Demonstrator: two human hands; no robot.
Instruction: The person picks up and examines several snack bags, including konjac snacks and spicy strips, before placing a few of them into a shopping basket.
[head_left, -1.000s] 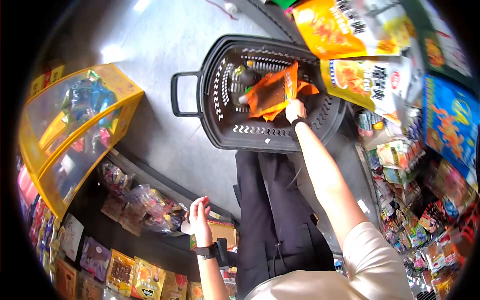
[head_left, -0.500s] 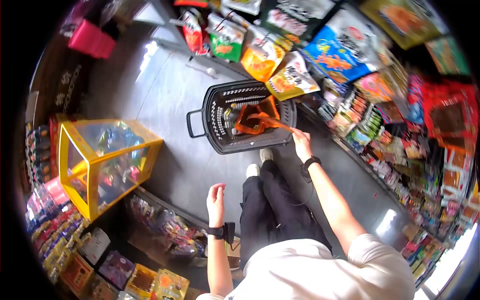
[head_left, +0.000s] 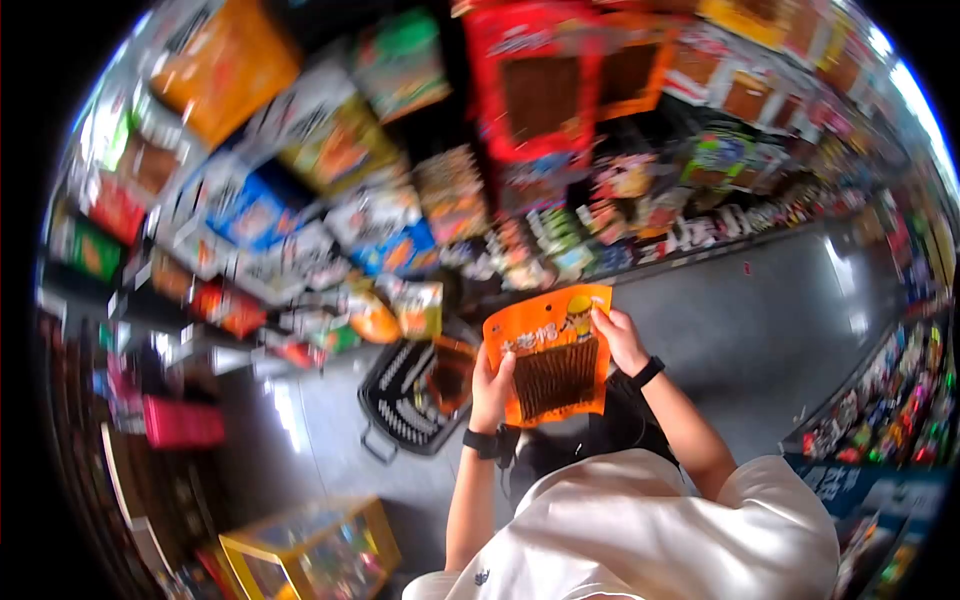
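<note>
Between my two hands is an orange snack packet [head_left: 556,372], front facing me, with a cartoon figure in a yellow hat at the top and a clear window showing dark brown strips. My left hand [head_left: 491,388] grips its left edge, thumb on the front. At the upper right corner, my right hand [head_left: 622,342] pinches it. Beyond my left hand, a black shopping basket [head_left: 408,428] stands on the floor. Another orange packet [head_left: 452,372] lies inside it, partly hidden by my left hand.
Racks of hanging snack bags, including a red packet [head_left: 535,95] and a blue bag [head_left: 250,212], run across the front, blurred. A yellow-framed clear bin [head_left: 300,540] stands at lower left. A shelf of small packets [head_left: 885,390] is on the right. Grey floor [head_left: 720,310] lies between.
My right hand has lifted the orange packet from over the basket towards me. My left hand, free before, now holds it too. The view has turned right towards the racks.
</note>
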